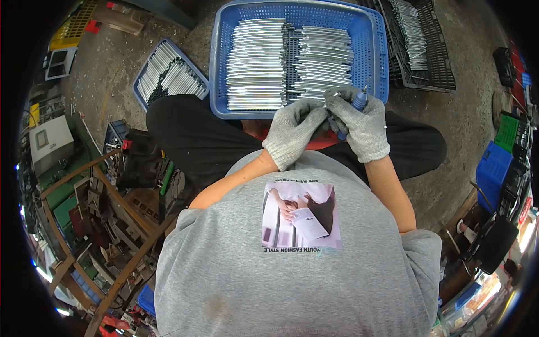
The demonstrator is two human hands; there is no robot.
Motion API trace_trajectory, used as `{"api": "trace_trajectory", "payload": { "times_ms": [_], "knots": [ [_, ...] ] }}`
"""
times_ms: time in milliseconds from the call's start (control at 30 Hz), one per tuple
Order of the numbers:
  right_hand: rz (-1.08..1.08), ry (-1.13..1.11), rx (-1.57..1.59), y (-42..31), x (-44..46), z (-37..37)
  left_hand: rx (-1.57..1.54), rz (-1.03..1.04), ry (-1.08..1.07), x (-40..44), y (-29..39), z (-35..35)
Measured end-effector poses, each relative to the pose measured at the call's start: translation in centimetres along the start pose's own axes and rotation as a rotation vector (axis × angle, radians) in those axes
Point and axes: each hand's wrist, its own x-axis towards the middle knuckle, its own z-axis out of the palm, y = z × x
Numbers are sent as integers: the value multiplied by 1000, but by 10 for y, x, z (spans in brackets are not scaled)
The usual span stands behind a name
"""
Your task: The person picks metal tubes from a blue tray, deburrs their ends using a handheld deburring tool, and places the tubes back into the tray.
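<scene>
Both my hands wear grey-white knitted gloves and meet over the near right corner of a blue plastic basket (215, 62). My right hand (364, 124) is closed around a blue pen-like tool (359, 101), its pointed metal tip upward and its lower end showing under the fingers. My left hand (293, 133) is closed, thumb and fingers pinched together beside the right fingertips. A small shiny bit shows between the fingertips, but what the left hand holds is mostly hidden. Inside the basket, silver metal rods (256, 64) lie stacked in two columns.
A smaller blue basket (201, 78) of metal rods sits on the floor by my left knee. A black crate (443, 62) with more rods stands at right. Cluttered metal parts and a wooden frame (126, 196) are at left, a blue bin (494, 168) at far right.
</scene>
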Motion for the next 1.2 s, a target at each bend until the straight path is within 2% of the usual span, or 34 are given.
{"api": "trace_trajectory", "payload": {
  "times_ms": [67, 400, 700, 967, 1200],
  "knots": [
    [2, -15, -5, 1, -1, 0, -41, 127, 51, 0, -4, 2],
    [12, -26, -41, 1, -2, 1, -37, 162, 95, 0, -7, 1],
    [20, -28, -38, 2, -4, 2, 97, 189, 127, 0, -3, 0],
    [14, -43, -28, 3, -3, 4, 202, 306, 208, 2, -8, -1],
    [31, -16, -8, 7, -1, 3, 221, 232, 150, 3, -1, -6]
  ]
}}
